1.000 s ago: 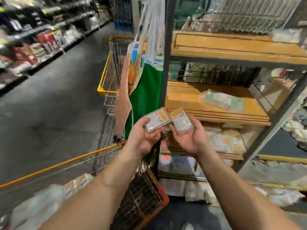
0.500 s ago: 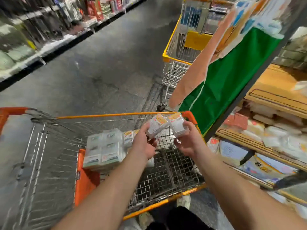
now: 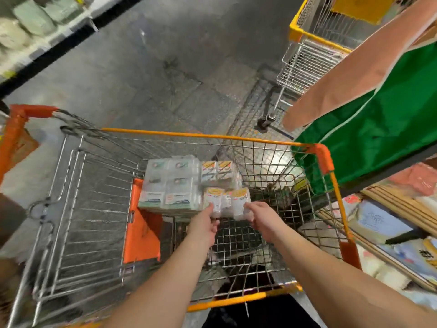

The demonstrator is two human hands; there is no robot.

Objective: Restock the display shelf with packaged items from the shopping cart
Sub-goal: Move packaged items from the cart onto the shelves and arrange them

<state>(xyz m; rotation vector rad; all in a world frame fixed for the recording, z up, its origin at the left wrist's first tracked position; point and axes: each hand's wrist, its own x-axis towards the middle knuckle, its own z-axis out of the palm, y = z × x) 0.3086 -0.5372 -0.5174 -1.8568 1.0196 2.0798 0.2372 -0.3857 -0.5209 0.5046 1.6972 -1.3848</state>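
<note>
Lowered into the cart (image 3: 327, 162), left hand (image 3: 203, 223) and right hand (image 3: 266, 217) pinch blurred yellow-topped packs (image 3: 227, 201).

1. The shopping cart (image 3: 279, 140) is silver wire with an orange-yellow rim and orange corners.
2. Its seat flap (image 3: 142, 233) is plain orange.
3. The packs held (image 3: 227, 201) are clear and white with yellow tops.
4. The larger bundle (image 3: 170, 185) is pale green and white.
5. The hanging cloth (image 3: 378, 129) at far right is green beside peach.
6. The floor (image 3: 142, 74) is mottled grey.
</note>
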